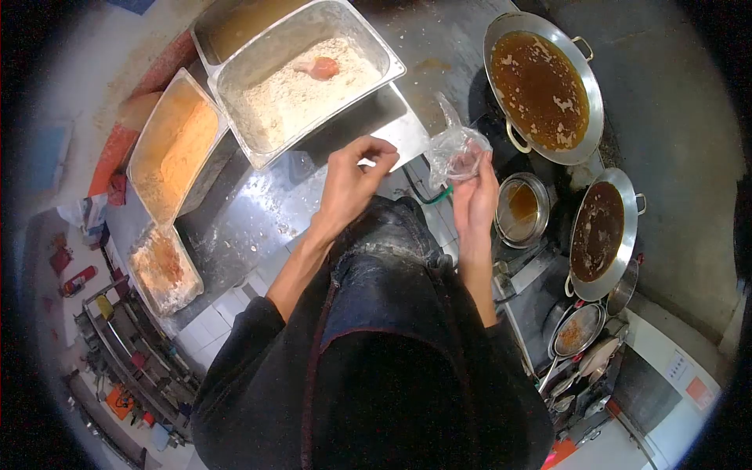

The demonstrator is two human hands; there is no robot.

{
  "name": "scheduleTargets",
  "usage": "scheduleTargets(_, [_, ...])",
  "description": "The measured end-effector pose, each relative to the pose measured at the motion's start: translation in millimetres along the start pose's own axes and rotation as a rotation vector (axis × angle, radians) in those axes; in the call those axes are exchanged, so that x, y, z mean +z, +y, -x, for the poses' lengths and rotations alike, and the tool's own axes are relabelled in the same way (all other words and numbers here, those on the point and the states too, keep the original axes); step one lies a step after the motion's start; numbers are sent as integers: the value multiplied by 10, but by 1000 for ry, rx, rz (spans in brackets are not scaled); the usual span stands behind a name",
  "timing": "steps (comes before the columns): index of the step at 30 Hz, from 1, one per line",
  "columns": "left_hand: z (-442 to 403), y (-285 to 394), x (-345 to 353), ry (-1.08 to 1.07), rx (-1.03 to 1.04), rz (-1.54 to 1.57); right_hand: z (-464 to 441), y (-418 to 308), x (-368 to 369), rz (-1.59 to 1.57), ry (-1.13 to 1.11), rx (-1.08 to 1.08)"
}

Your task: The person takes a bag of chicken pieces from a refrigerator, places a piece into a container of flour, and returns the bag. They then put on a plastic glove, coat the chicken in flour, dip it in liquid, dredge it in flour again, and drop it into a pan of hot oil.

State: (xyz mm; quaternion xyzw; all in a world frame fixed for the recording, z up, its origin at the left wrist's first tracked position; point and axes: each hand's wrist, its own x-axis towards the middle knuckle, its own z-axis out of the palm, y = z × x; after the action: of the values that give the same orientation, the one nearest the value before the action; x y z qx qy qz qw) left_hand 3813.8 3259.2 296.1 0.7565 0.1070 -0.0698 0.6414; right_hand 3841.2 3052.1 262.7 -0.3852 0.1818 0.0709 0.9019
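My right hand [475,192] holds a crumpled clear plastic bag [453,160] by its side, over the edge of the metal worktop. Something pinkish shows through the film; I cannot tell whether it is food or my fingers. To the left, my left hand [354,172] is apart from the bag, its thumb and fingers pinched together with nothing visible between them. Beyond it stands a deep steel pan of flour [270,106]. One raw, pinkish-orange piece of meat [323,68], like a chicken drumstick, lies on the flour.
A pan of orange breading [190,145] and a smaller floury tray [166,270] stand at left. On the right are two wide pans of brown oil, one far [540,90], one nearer [599,231]. A round strainer [522,210] and a crumb-filled sieve [576,330] sit nearby.
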Motion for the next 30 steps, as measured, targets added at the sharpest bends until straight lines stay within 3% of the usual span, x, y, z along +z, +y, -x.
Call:
scheduleTargets(2, [21,92,94,80,325,-50,52,-17,11,93,-10,-5])
scheduleTargets(4, [57,240,182,98,271,-95,73,17,27,136,-46,-2])
scheduleTargets(6, [2,133,211,-127,263,-217,71,17,18,182,-86,0])
scheduleTargets(8, [-22,108,159,-156,269,-193,56,-17,-43,123,-110,-62])
scheduleTargets(10, [-28,182,54,-209,54,120,67,-44,-75,60,-46,-64])
scheduleTargets(12, [-79,178,-48,-180,15,273,67,-59,-102,-4,18,-67])
scheduleTargets(14, [-129,246,-135,75,-7,421,83,-76,-135,-154,58,-53])
scheduleTargets(16, [-101,280,-82,152,111,383,113,-89,-73,-141,58,-65])
scheduleTargets(18, [14,391,32,152,602,-136,192,-89,58,-129,59,-71])
scheduleTargets(19, [14,381,134,140,740,-250,246,-87,161,-154,5,-46])
scheduleTargets(23, [-57,195,445,68,755,-318,343,56,221,-376,-206,65])
scheduleTargets(26, [-56,112,491,72,783,-361,255,96,32,-457,-217,162])
scheduleTargets(28, [42,138,475,36,888,-397,249,21,159,-276,-183,151])
scheduleTargets(30, [93,56,480,19,845,-380,204,-21,197,-173,-44,91])
